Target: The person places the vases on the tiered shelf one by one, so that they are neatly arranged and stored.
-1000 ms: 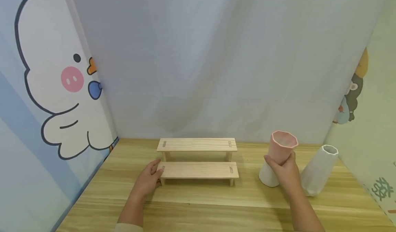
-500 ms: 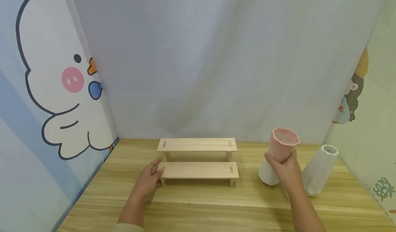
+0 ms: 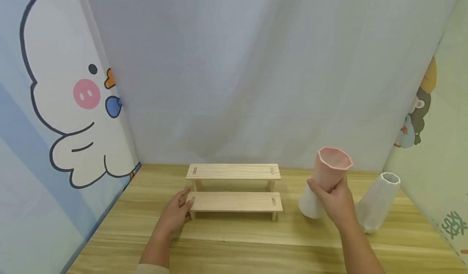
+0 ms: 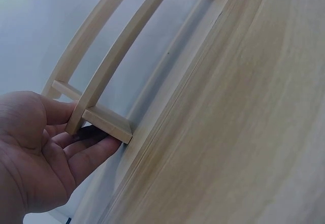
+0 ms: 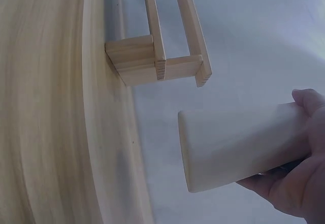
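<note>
A two-step wooden stand [image 3: 234,201] is on the table, and my left hand [image 3: 173,214] grips the left end of its lower step. In the left wrist view, the thumb of that hand [image 4: 40,153] lies on the board [image 4: 109,64] and the fingers are beneath it by the leg. My right hand [image 3: 337,203] holds a pink-and-white vase [image 3: 325,176] round its upper part, with the mouth tilted to the right. Seen from the right wrist, the white base [image 5: 228,145] of the vase is off the table beside the stand.
A white faceted vase [image 3: 377,203] stands on the table [image 3: 256,249], right of my right hand and partly behind its wrist. A grey curtain [image 3: 241,71] hangs behind the table. Walls with cartoon prints border it at left and right.
The pink-and-white vase, in my right hand, has risen a little and shifted left, away from the white vase. My left hand and the stand have stayed in place.
</note>
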A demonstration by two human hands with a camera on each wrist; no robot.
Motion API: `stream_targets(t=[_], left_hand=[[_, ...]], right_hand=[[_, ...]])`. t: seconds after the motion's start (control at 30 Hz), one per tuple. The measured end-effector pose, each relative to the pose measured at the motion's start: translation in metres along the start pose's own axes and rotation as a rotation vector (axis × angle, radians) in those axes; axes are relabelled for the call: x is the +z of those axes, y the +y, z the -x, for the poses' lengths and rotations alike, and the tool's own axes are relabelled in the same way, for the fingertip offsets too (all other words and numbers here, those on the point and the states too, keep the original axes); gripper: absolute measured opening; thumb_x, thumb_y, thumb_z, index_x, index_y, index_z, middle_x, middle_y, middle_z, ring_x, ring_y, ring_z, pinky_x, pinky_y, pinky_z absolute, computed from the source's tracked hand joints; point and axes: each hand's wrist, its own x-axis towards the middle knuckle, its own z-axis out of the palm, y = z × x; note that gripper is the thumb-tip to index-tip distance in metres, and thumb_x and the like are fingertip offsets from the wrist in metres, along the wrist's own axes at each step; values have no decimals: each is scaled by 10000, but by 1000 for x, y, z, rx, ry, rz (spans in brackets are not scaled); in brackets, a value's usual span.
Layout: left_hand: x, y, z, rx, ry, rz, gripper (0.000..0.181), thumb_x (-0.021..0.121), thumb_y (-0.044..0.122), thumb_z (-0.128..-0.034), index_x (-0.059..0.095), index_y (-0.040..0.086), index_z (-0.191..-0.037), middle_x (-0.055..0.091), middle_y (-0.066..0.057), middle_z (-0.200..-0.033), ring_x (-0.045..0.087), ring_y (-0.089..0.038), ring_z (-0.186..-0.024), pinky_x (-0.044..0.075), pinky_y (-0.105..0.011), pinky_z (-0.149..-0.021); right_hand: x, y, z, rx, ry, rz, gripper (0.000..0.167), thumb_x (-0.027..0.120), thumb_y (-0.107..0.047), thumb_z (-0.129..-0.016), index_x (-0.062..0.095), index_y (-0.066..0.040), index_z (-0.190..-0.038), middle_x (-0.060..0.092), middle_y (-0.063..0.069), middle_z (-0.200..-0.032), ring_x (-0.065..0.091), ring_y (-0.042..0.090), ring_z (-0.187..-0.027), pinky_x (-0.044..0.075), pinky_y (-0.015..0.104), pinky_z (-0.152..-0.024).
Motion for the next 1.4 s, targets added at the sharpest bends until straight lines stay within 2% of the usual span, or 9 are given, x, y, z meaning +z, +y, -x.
stream_targets(t=[0.5,0.67,0.9,1.4], left_hand=[[-2,2,2,11,-8,3,557,490,269,-1042,281,153,-1546,331,-272,-1537,463,-430,-1326,522,-477,-972],[-2,-1,2,9,-5,6,562,497,284,-1039,287,158,-1544,341,-275,-1530,469,-428,-1322,529,-474,-962],[-3,-1,3,26,-8,6,556,495,281,-1040,294,152,-1541,348,-283,-1523,471,-435,-1318,527,-489,-960],[-3,1,3,34,1,20,560,515,276,-1031,309,148,-1536,403,-289,-1485,514,-433,-1278,534,-485,-948]], right_hand=[[16,-23,12,1,-92,36,816,722,-472,-868,283,-103,-1448,525,200,-1341,549,392,-1213,467,600,-988],[25,-26,17,-4,-97,57,798,742,-475,-850,323,-120,-1430,560,188,-1313,581,374,-1178,501,566,-955],[39,-27,24,-58,-116,44,762,762,-445,-841,355,-152,-1414,592,160,-1271,602,345,-1140,524,535,-920],[64,-39,36,-99,-127,68,722,798,-442,-803,431,-139,-1345,649,126,-1199,636,303,-1090,548,491,-890]])
